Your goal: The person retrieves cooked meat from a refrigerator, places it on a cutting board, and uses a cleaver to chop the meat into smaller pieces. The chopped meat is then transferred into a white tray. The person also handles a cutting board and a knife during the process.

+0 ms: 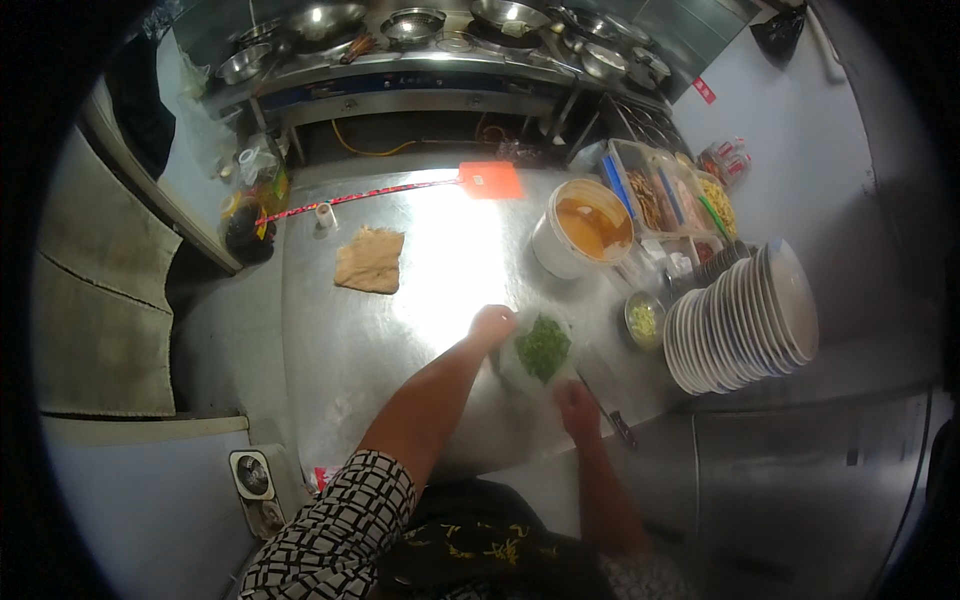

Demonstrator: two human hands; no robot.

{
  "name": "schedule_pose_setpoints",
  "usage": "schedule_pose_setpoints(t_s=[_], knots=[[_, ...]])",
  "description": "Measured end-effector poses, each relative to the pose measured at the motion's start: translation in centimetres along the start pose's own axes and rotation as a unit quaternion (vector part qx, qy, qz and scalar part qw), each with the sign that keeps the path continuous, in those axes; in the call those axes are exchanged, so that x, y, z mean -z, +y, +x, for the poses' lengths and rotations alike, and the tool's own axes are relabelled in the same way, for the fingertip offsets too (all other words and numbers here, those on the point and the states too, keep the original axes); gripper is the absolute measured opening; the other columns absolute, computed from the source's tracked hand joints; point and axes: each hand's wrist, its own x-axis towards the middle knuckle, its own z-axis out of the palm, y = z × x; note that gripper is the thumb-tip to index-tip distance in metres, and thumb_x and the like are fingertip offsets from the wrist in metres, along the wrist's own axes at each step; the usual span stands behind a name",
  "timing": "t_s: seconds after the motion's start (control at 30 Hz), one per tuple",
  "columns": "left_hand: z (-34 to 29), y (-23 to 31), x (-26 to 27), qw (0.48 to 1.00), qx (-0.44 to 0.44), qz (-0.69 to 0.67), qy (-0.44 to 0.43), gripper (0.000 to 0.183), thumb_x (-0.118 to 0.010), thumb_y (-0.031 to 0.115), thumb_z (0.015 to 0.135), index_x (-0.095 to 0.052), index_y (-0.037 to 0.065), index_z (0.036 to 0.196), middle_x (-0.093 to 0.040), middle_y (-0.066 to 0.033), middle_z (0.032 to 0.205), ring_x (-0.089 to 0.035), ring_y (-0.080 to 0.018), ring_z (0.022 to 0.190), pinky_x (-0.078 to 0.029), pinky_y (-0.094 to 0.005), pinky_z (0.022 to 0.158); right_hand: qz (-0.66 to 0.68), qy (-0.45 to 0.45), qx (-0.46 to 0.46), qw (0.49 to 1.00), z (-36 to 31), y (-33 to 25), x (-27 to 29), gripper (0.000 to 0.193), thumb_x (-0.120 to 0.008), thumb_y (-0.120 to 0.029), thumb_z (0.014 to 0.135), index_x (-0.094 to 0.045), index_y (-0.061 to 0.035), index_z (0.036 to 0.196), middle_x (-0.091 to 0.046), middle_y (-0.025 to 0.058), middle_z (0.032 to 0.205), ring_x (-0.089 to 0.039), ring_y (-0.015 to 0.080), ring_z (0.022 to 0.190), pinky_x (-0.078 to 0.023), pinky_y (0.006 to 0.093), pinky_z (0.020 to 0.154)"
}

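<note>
A pale, translucent container (510,372) of chopped greens (543,348) is between my hands over the steel table (440,400). Whether it is a bowl or a bag I cannot make out. At its upper left edge, my left hand (493,325) grips it with bent fingers. My right hand (578,408) is closed at its lower right side, slightly blurred. Just right of that hand lies a knife (622,428), its dark handle toward the table's front edge.
Right of my hands are a small bowl of chopped pale-green vegetable (643,320) and a row of stacked plates (735,320). A white bucket of orange liquid (545,245), a brown cloth (369,260) and an orange fly swatter (490,181) lie beyond. Pans (415,25) line the stove behind.
</note>
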Motion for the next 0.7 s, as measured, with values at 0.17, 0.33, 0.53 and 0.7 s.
schedule_pose_setpoints(t_s=[0.17,0.33,0.53,0.7], knots=[[-4.2,0.4,1.9,0.965,-0.01,-0.259,0.046,0.02,-0.057,0.018,0.087,-0.066,0.001,0.088,-0.064,-0.0064,0.082,-0.058,-0.0155,0.082,-0.049,-0.03,0.074,0.071,0.098,-0.082,0.989,0.6,-2.9,2.0,0.023,-0.057,-0.021,0.093,-0.062,0.0008,0.088,-0.06,0.0032,0.071,-0.052,0.0103,0.067,-0.043,0.0285,0.063],[-16.0,-2.2,6.2,0.906,-0.097,-0.395,0.121,0.017,-0.052,0.015,0.091,-0.062,0.001,0.093,-0.06,-0.0045,0.087,-0.056,-0.0137,0.079,-0.048,-0.0294,0.076,0.097,0.064,-0.015,0.993,-1.1,-5.1,2.1,0.022,-0.056,-0.017,0.093,-0.065,0.0017,0.097,-0.063,0.0099,0.08,-0.06,0.0166,0.075,-0.048,0.0298,0.07],[-21.4,-8.1,6.6,0.883,0.051,-0.416,0.212,0.021,-0.053,0.018,0.093,-0.063,0.0,0.099,-0.06,-0.002,0.082,-0.054,-0.0109,0.075,-0.045,-0.0252,0.071,-0.112,-0.021,0.086,0.99,0.1,-3.5,-4.6,0.014,-0.055,-0.009,0.091,-0.064,0.0008,0.097,-0.063,0.0183,0.089,-0.061,0.0353,0.086,-0.05,0.0391,0.075],[-24.0,-6.7,7.7,0.887,0.014,-0.394,0.24,0.022,-0.056,0.019,0.094,-0.063,0.0,0.1,-0.061,-0.0021,0.083,-0.055,-0.0111,0.075,-0.045,-0.0251,0.071,-0.006,0.016,0.163,0.986,0.2,-9.9,-5.8,0.012,-0.056,-0.01,0.09,-0.062,-0.0011,0.096,-0.062,0.0177,0.092,-0.061,0.0368,0.085,-0.049,0.0409,0.075]])
